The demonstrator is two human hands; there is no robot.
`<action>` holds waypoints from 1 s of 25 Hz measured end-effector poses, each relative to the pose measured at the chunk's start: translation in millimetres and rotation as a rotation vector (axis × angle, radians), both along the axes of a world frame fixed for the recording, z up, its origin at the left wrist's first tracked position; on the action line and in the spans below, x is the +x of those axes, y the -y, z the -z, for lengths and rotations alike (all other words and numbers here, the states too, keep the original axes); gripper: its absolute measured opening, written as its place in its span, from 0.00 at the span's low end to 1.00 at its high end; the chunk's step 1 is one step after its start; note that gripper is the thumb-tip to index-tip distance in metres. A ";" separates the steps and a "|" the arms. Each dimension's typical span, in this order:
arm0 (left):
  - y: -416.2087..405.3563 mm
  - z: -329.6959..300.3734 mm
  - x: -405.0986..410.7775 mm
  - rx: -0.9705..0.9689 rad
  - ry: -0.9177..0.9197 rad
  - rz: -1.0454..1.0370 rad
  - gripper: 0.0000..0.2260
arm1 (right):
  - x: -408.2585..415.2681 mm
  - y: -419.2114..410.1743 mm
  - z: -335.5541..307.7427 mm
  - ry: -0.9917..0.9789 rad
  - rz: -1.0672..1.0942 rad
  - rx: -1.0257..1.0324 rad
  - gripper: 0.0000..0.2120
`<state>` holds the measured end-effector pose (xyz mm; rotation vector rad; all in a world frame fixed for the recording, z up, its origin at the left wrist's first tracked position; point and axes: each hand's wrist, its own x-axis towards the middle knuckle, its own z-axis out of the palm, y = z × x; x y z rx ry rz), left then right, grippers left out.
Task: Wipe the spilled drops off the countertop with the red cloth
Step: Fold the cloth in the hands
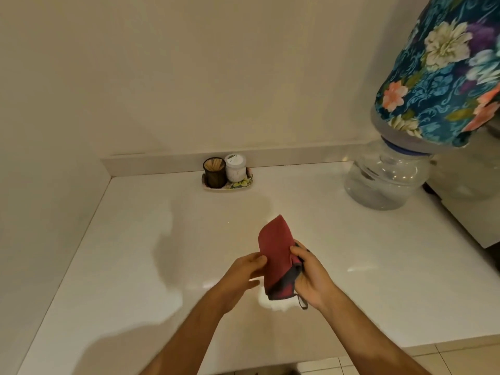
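Cream walls close off the back and the left of a glossy white table (130, 266), which fills the corner and ends in a straight front edge low in the head view, with pale floor tiles (446, 358) showing below it on the right. A low upstand (162, 165) runs along the back edge.

Against that upstand sits a small patterned tray (244, 184) holding a dark cup of toothpicks (214, 171) and a white lidded jar (235, 167), the two touching side by side. At the far right corner stands a clear water bottle (384, 182), neck to neck with an upturned one above it wrapped in a flowered blue cover (443, 77). A pale appliance (465, 196) crowds the right edge behind it.

Between those things and the front edge the table lies open, broad on the left and in the middle, with only shadows and glare across it.

Both arms reach in from below, over the middle of the table. The red cloth (276, 250) is held up off the surface between the hands, folded, its tip pointing away. The left hand (243, 274) pinches the cloth's left edge with thumb and fingers. The right hand (311, 277) is closed around the bunched lower right part, where a dark border and a small loop hang down. I cannot make out any drops on the shiny surface.
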<state>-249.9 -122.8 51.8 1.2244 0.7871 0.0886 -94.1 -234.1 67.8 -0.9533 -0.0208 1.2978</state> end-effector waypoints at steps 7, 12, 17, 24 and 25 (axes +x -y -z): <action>32.0 -18.8 70.5 0.053 0.070 -0.148 0.19 | 72.7 20.9 -28.4 0.544 -0.118 -0.139 0.09; 33.7 -25.8 116.2 0.090 0.156 -0.190 0.25 | 131.5 23.9 -32.4 0.745 -0.166 -0.157 0.14; 18.3 -27.6 162.7 0.111 0.152 -0.136 0.28 | 181.6 10.3 -28.5 0.823 -0.162 -0.186 0.17; -41.4 -2.4 241.8 0.138 0.007 -0.130 0.28 | 258.4 -42.4 -3.0 0.911 -0.187 -0.319 0.16; -49.3 4.4 252.3 0.125 -0.005 -0.138 0.28 | 268.5 -52.3 2.5 0.923 -0.181 -0.333 0.16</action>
